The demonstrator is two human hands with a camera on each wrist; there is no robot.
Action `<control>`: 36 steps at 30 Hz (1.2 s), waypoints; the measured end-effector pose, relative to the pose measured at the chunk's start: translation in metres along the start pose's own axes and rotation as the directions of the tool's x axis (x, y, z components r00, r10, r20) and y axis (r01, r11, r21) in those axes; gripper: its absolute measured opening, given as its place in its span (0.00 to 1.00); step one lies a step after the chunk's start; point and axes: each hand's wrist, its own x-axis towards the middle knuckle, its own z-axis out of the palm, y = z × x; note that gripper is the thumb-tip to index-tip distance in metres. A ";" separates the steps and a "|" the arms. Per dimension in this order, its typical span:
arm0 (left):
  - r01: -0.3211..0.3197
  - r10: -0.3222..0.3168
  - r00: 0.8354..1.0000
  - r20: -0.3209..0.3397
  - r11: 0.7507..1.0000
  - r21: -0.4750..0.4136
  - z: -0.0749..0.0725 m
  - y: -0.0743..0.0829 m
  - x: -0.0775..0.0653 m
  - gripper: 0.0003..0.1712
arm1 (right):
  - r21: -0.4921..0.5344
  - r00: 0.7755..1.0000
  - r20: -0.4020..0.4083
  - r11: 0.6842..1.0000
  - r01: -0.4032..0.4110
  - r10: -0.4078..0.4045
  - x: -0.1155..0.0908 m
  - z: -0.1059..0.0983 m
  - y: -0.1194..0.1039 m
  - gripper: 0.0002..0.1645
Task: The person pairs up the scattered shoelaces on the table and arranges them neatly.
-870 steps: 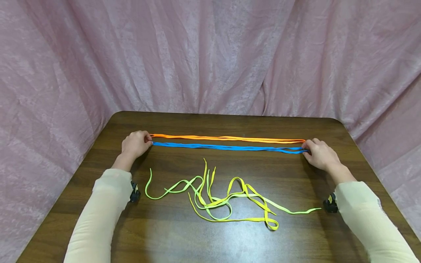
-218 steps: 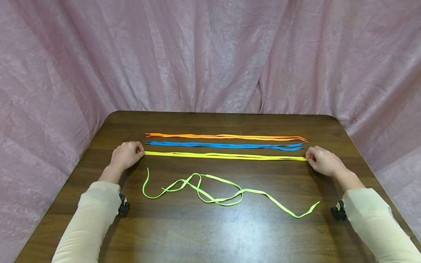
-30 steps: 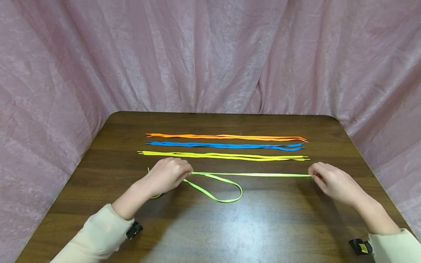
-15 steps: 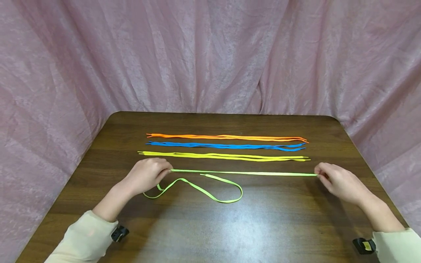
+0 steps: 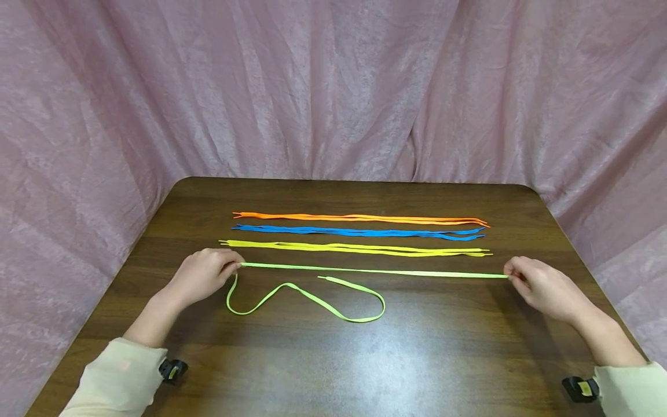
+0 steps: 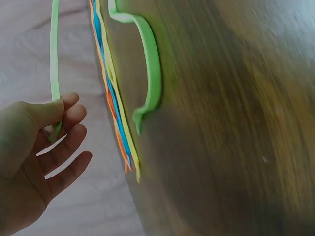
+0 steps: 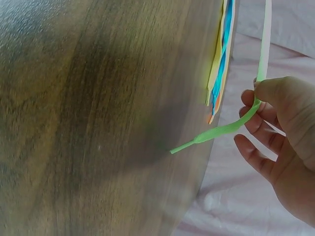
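A light green shoelace (image 5: 375, 271) is stretched nearly straight from side to side. Its left end is pinched between thumb and forefinger of my left hand (image 5: 204, 273). My right hand (image 5: 544, 289) pinches it near the other end, and in the right wrist view the lace's tip (image 7: 182, 146) dangles past the fingers. In both wrist views the stretched lace appears raised off the tabletop. A second light green shoelace (image 6: 153, 73) lies in a wavy curve on the table, nearer to me than the stretched one.
Beyond the stretched lace, yellow shoelaces (image 5: 312, 247), blue shoelaces (image 5: 354, 233) and orange shoelaces (image 5: 333, 218) lie in roughly parallel rows across the brown wooden table (image 5: 443, 359). A pink curtain (image 5: 333, 87) hangs behind the table.
Over the last second my left hand has slid left along the green lace, drawing it out straight; my right hand shifted slightly right. Earlier, the yellow laces were tangled, then laid in a row.
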 end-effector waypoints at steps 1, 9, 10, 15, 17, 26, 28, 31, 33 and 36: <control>0.007 -0.007 1.000 -0.003 1.000 0.000 0.000 -0.003 -0.001 0.04 | -0.001 1.000 0.000 1.000 0.000 0.000 0.000 0.000 0.000 0.17; 0.072 -0.072 0.997 -0.009 0.997 -0.013 0.002 -0.023 -0.009 0.05 | -0.010 1.000 0.003 1.000 -0.010 0.010 -0.001 -0.001 0.002 0.17; 0.081 -0.081 0.997 -0.008 0.997 -0.013 0.002 -0.025 -0.010 0.05 | -0.012 1.000 0.005 1.000 -0.012 0.012 -0.001 -0.001 0.002 0.17; 0.105 -0.105 0.994 -0.013 0.994 -0.016 0.003 -0.033 -0.014 0.06 | -0.020 0.999 0.016 0.999 -0.028 0.028 -0.001 -0.001 0.001 0.21; 0.114 -0.115 0.993 -0.017 0.993 -0.018 0.002 -0.036 -0.015 0.06 | -0.021 0.999 0.023 0.999 -0.034 0.035 -0.002 -0.001 0.002 0.21; 0.163 -0.163 0.987 -0.005 0.986 -0.043 -0.001 -0.045 -0.020 0.06 | -0.021 0.998 0.027 0.999 -0.049 0.049 -0.001 -0.003 0.004 0.20; 0.171 -0.172 0.985 -0.004 0.984 -0.046 -0.001 -0.047 -0.020 0.06 | -0.020 0.999 0.022 0.999 -0.044 0.045 -0.001 -0.003 0.005 0.20; 0.189 -0.189 0.982 -0.007 0.981 -0.041 -0.001 -0.052 -0.022 0.05 | -0.021 0.999 0.010 0.999 -0.035 0.035 -0.001 -0.002 0.006 0.21; 0.201 -0.202 0.979 -0.006 0.979 -0.040 -0.002 -0.054 -0.023 0.04 | -0.019 1.000 0.003 0.999 -0.030 0.030 -0.001 -0.002 0.006 0.21; 0.217 -0.217 0.976 0.004 0.975 -0.041 -0.002 -0.057 -0.024 0.02 | -0.014 1.000 -0.002 1.000 -0.028 0.028 -0.001 0.000 0.008 0.21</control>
